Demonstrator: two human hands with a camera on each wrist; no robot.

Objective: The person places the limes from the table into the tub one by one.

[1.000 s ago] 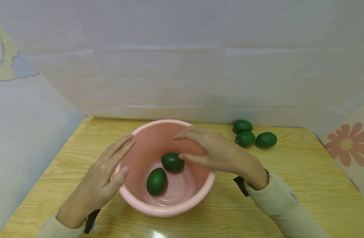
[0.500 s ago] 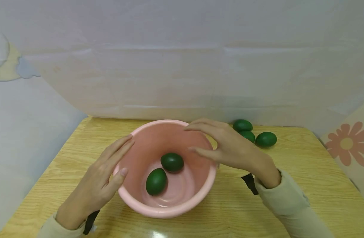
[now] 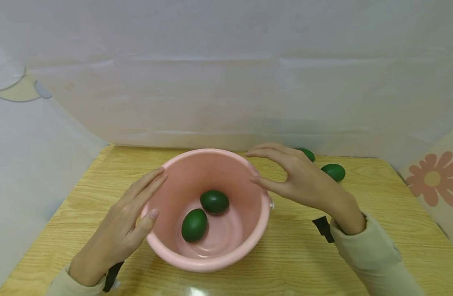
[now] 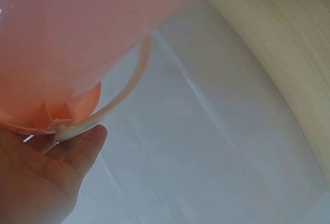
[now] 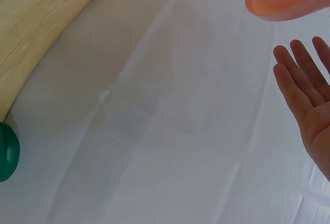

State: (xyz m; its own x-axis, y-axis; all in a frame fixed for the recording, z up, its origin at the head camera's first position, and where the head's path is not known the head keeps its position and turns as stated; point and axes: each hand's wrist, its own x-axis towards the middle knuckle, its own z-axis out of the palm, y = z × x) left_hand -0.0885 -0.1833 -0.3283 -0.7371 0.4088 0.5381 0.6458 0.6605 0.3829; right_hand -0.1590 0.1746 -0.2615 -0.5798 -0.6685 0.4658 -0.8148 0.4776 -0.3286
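Note:
A pink bucket [image 3: 207,263] stands upright on the table. Inside, on its bottom, lie two dark green oval fruits, one nearer [image 3: 194,225] and one farther back [image 3: 214,202]. My left hand [image 3: 124,224] rests on the left rim, its fingers straight along it. In the left wrist view those fingertips are right by the joint of the bucket's pale handle [image 4: 121,98]. Over the right rim, my right hand [image 3: 298,176] is spread with nothing in it. In the right wrist view its fingers [image 5: 296,92] are apart from the bucket's orange-lit rim piece [image 5: 289,10].
More green fruits lie at the back right of the wooden table [image 3: 359,230]. One fruit [image 3: 334,172] shows beside the right wrist, another [image 3: 307,154] is partly behind the hand. A white sheet [image 3: 211,82] hangs along the table's back edge.
My right hand has moved out of the bucket, up and to the right, and now covers part of the fruits behind it. The left hand and the two fruits inside have stayed put.

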